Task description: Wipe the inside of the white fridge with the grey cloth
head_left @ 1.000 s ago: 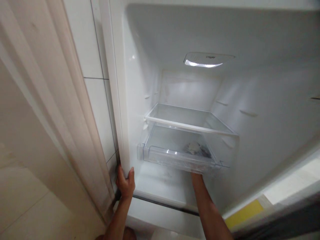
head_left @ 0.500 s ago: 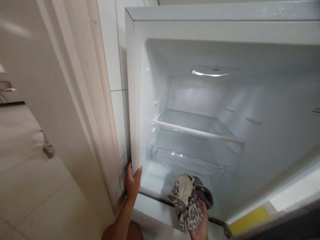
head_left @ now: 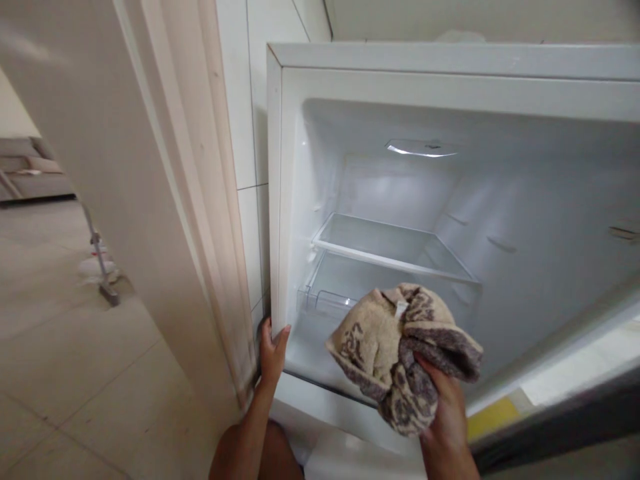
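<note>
My left hand [head_left: 273, 352] grips the lower left edge of an open white fridge [head_left: 276, 200], fingers wrapped round the frame. Raised in front of the fridge opening, my right hand [head_left: 447, 407] is closed on a bunched beige and grey patterned towel [head_left: 397, 350]. Inside the fridge are a glass shelf [head_left: 385, 247] and, below it, a clear plastic drawer [head_left: 325, 300] partly hidden by the towel. A lamp [head_left: 423, 148] glows on the fridge ceiling.
The fridge door [head_left: 565, 407] stands open at the lower right, with a yellow sticker on it. A beige door frame [head_left: 200, 200] and white wall tiles are left of the fridge. A mop [head_left: 103, 273] stands on the tiled floor at far left.
My right hand has come out from under the clear drawer with the towel and lifted it up in front of the fridge. The view has shifted up and left. The left hand has stayed.
</note>
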`<action>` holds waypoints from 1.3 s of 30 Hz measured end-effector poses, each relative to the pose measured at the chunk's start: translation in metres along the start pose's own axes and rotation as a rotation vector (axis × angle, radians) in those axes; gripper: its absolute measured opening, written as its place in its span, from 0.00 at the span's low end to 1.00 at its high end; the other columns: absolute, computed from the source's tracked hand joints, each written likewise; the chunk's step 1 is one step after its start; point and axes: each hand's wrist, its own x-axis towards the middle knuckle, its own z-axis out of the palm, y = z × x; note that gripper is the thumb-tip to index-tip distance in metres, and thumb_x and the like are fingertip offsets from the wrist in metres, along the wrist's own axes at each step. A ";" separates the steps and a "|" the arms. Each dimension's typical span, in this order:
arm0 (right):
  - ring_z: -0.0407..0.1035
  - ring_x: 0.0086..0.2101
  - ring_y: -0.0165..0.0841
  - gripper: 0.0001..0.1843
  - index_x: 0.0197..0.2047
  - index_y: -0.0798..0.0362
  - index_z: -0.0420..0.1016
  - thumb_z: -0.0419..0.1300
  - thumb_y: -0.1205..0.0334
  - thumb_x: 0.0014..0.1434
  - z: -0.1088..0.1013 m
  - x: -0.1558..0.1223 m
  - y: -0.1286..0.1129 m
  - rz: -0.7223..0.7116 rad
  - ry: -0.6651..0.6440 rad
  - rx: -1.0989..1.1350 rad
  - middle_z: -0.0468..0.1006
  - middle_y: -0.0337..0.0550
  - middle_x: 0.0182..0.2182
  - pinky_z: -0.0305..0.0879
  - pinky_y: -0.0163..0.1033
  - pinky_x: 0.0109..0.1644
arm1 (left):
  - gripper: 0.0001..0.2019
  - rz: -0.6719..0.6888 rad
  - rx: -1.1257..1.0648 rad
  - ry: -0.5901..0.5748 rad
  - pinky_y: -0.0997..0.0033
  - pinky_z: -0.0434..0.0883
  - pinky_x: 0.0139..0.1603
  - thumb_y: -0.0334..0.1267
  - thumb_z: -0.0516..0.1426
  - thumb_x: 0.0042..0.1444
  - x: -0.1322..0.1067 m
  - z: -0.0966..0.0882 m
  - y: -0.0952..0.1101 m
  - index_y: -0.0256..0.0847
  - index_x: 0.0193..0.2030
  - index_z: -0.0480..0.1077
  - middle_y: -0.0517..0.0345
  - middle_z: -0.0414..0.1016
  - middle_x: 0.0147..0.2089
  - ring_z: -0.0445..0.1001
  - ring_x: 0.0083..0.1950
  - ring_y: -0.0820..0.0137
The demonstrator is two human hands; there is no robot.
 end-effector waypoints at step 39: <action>0.68 0.63 0.38 0.33 0.69 0.43 0.67 0.61 0.71 0.62 0.071 -0.014 -0.062 -1.138 -0.531 -0.495 0.72 0.48 0.65 0.70 0.46 0.64 | 0.34 0.301 -0.188 -0.383 0.56 0.71 0.68 0.40 0.60 0.63 -0.148 -0.006 0.268 0.53 0.74 0.54 0.46 0.63 0.72 0.67 0.71 0.55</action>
